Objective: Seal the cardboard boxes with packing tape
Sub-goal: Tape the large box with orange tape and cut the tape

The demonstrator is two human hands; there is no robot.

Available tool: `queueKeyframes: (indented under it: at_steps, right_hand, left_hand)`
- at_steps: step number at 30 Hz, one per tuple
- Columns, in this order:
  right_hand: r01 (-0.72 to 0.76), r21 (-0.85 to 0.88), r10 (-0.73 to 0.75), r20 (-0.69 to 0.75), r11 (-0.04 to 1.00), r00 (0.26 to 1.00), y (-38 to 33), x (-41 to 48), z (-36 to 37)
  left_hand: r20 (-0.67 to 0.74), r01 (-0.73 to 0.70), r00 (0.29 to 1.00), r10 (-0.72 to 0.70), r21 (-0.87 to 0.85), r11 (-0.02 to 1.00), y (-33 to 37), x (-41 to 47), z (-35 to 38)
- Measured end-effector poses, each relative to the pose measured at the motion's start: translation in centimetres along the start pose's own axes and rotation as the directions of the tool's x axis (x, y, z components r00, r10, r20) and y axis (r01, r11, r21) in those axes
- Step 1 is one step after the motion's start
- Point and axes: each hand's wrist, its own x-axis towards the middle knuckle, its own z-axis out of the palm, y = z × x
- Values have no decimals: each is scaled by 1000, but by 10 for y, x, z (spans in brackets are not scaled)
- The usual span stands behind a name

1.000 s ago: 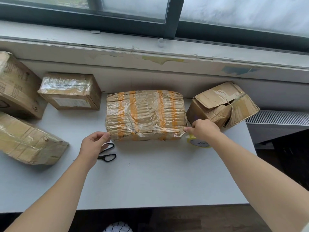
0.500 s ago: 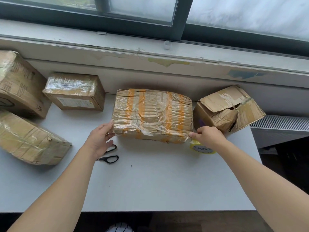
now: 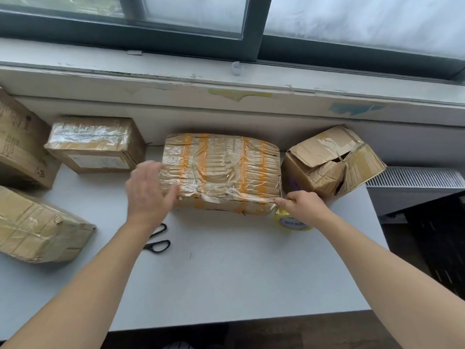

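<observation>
- Where the tabletop (image 3: 226, 285) runs out to the left of both hands, three taped boxes lie well clear of the fingers: a tall box (image 3: 20, 147), a flattened box (image 3: 37, 227) and a small box (image 3: 95, 144).
- Left hand (image 3: 148, 192): fingers (image 3: 151, 170) spread and straight, gripping nothing, over the left end of the centre box (image 3: 221, 172). Motion blur; cannot tell whether they touch it.
- Scissors (image 3: 157, 239) lie just nearer than this hand, partly hidden by the forearm.
- The centre box, already heavily wrapped in clear and orange tape, sits between the two hands.
- Right hand (image 3: 302, 207): fingers (image 3: 283, 201) curled round the tape roll (image 3: 293, 221), thumb and forefinger pinched at the box's near right corner.
- Judgement: a strip is being laid along the near top edge.
- To do it well: flatten the left palm on the box so it cannot slide, hold the strip taut and low, smooth it from the right-hand fingers toward the left-hand ones, and only then reach for the scissors.
- Crumpled box (image 3: 332, 162), flaps gaping, stands just beyond the right-hand fingers, apparently not yet sealed.
</observation>
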Motion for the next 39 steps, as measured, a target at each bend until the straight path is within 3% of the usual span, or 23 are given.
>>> queueKeyframes:
  at_steps: [1, 2, 4, 7, 14, 22, 27, 35, 39]
  right_hand:
    - [0, 4, 0, -4, 1000, 1000, 1, 1, 0]
    - [-2, 11, 2, -8, 1000, 1000, 2, 1, 0]
    - [-4, 33, 4, -14, 999, 1000, 4, 2, 2]
    - [-13, 45, 14, -15, 999, 1000, 7, 4, 4]
    - [-9, 78, 10, -22, 997, 1000, 9, 5, 5]
    - [-7, 56, 7, -3, 998, 1000, 5, 5, 3]
    - [-4, 62, 6, -21, 998, 1000, 7, 3, 4]
    - [-17, 44, 19, -43, 999, 999, 10, 4, 7]
    - [-14, 39, 17, -79, 999, 997, 13, 4, 10]
  left_hand:
    - [86, -225, 972, 219, 71, 972, 4, 9, 4]
    - [226, -372, 911, 345, 88, 924, 9, 18, 10]
    - [505, -528, 759, 411, 109, 842, 26, 31, 21]
    - [636, -645, 625, 453, 93, 759, 27, 43, 39]
    - [625, -730, 597, 504, 163, 663, 12, 40, 51]
    - [670, -702, 596, 441, 168, 692, 20, 42, 46]
    - [696, -750, 571, 436, 226, 621, 22, 39, 50]
    - [709, -798, 486, 511, 123, 589, 119, 34, 89]
    - [702, -828, 470, 535, 141, 542, 113, 27, 109]
